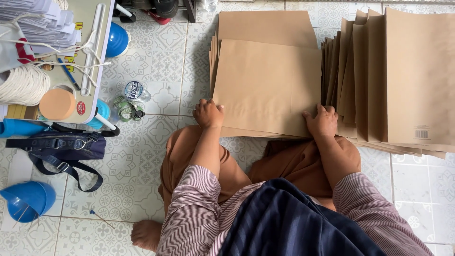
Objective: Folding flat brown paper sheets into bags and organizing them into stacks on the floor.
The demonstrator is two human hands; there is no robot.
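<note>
The left hand (pixel 208 114) is curled into a loose fist on the near left corner of the top brown paper sheet (pixel 268 87), fingers tucked under so the edge seems pinched; the right hand (pixel 322 122) lies flat with fingers spread on the near right corner of that same sheet, pressing more than gripping. The sheet tops a flat stack of brown sheets (pixel 265 23) on the tiled floor (pixel 161 57), straight ahead of the person's knees. To the right of that stack, touching it, a second fanned pile of brown paper (pixel 403 76) overlaps loosely. Left of the stack, well apart, stand a water bottle (pixel 130 99), a low table (pixel 95 57) with a string spool (pixel 23 85), and a dark strap bag (pixel 61 147)

Judging from this, the risk is dragging two sheets at once, since the edges lie nearly flush, or nudging the fanned pile so it slides; a one-sided pull could crease the corner
</note>
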